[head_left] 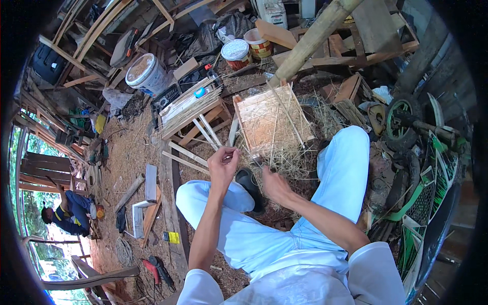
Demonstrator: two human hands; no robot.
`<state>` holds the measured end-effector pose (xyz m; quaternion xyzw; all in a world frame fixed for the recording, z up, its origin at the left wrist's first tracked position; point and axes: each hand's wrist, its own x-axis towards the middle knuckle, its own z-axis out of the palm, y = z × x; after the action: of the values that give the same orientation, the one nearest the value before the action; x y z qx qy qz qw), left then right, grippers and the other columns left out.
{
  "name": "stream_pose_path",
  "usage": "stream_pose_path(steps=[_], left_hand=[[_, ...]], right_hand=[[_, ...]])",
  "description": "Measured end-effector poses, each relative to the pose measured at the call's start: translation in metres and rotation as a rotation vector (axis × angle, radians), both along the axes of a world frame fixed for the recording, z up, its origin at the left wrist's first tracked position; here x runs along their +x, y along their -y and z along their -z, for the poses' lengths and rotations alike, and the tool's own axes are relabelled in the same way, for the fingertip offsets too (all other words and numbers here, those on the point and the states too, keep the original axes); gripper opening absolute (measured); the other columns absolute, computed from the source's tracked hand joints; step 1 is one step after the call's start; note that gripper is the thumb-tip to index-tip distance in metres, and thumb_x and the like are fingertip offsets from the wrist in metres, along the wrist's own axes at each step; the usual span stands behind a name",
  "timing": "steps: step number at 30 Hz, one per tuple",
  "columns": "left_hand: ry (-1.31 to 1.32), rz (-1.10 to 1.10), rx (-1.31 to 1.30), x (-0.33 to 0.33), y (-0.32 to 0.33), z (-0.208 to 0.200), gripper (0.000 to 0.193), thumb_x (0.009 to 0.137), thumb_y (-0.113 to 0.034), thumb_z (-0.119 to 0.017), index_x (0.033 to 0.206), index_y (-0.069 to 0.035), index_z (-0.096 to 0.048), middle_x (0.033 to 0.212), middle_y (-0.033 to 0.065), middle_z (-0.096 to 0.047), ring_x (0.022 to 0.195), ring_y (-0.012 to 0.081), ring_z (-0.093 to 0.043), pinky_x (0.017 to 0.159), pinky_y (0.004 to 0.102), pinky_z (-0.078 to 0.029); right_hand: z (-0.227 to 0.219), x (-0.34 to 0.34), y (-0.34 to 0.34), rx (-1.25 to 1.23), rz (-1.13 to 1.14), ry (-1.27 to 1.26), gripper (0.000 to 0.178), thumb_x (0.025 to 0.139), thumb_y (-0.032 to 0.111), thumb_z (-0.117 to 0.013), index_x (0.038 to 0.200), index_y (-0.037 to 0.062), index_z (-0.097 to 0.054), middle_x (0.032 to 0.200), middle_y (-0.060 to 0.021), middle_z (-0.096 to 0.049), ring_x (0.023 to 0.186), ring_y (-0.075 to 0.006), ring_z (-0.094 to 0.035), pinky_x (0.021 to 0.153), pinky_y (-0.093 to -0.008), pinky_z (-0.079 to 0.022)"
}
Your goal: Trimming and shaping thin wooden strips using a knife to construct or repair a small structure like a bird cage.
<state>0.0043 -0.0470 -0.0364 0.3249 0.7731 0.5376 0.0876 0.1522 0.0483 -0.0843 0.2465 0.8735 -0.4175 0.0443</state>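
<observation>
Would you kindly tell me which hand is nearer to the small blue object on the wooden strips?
Left. In the picture, the left hand is below and slightly right of the blue object; the right hand is lower and farther right.

Someone [305, 282] in pale jeans [338, 170] is sitting low, bunching the left hand [223, 162] and curling the right hand [276, 185] near it, while straw [290, 160] is littering a wooden tray [250, 109] just ahead, pale slats [207, 130] are jutting toward the left hand, and a white bucket [152, 81] is standing farther off.
</observation>
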Motion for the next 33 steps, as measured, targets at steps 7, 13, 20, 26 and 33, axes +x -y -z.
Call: stream_pose_path(steps=[7, 13, 20, 26, 33], left_hand=[[0.046, -0.037, 0.02, -0.006, -0.001, 0.003, 0.011, 0.084, -0.004, -0.063, 0.085, 0.007, -0.062, 0.078, 0.012, -0.068, 0.074, 0.016, -0.067, 0.068, 0.0274, -0.056], [0.016, -0.011, -0.017, 0.001, -0.005, -0.01, 0.011, 0.086, -0.005, -0.062, 0.087, 0.006, -0.061, 0.08, 0.0122, -0.069, 0.078, 0.0151, -0.067, 0.069, 0.0251, -0.054], [-0.018, -0.021, 0.028, -0.001, -0.002, 0.0, 0.008, 0.082, -0.003, -0.063, 0.083, 0.005, -0.062, 0.076, 0.0119, -0.068, 0.072, 0.0156, -0.068, 0.065, 0.0269, -0.055], [-0.046, -0.031, 0.046, -0.001, -0.005, -0.005, 0.008, 0.082, -0.003, -0.064, 0.081, 0.005, -0.063, 0.073, 0.0111, -0.068, 0.069, 0.0151, -0.067, 0.063, 0.0265, -0.055], [-0.049, 0.003, -0.032, -0.008, 0.0, -0.004, 0.009, 0.085, -0.002, -0.062, 0.086, 0.007, -0.061, 0.079, 0.013, -0.068, 0.076, 0.0171, -0.068, 0.067, 0.0262, -0.055]], right_hand=[[0.013, -0.004, -0.005, 0.017, -0.004, -0.097, 0.018, 0.089, 0.005, -0.035, 0.1, -0.0073, -0.042, 0.075, -0.0351, -0.058, 0.077, -0.0484, -0.061, 0.068, -0.054, -0.049], [0.024, 0.006, -0.01, 0.03, -0.011, -0.031, 0.019, 0.086, 0.004, -0.037, 0.1, -0.0077, -0.042, 0.078, -0.0339, -0.06, 0.079, -0.0486, -0.061, 0.069, -0.0541, -0.05], [-0.003, -0.001, 0.0, 0.006, -0.024, -0.118, 0.016, 0.087, 0.005, -0.037, 0.097, -0.0054, -0.041, 0.073, -0.0329, -0.059, 0.074, -0.0487, -0.061, 0.067, -0.0559, -0.048], [-0.004, -0.002, -0.007, -0.001, -0.026, -0.134, 0.017, 0.09, 0.01, -0.037, 0.098, -0.0044, -0.04, 0.072, -0.0322, -0.059, 0.071, -0.05, -0.059, 0.063, -0.0565, -0.046], [0.019, -0.003, -0.008, 0.059, -0.037, -0.083, 0.019, 0.086, 0.005, -0.036, 0.103, -0.0052, -0.04, 0.074, -0.0343, -0.059, 0.075, -0.0496, -0.061, 0.067, -0.0563, -0.048]])
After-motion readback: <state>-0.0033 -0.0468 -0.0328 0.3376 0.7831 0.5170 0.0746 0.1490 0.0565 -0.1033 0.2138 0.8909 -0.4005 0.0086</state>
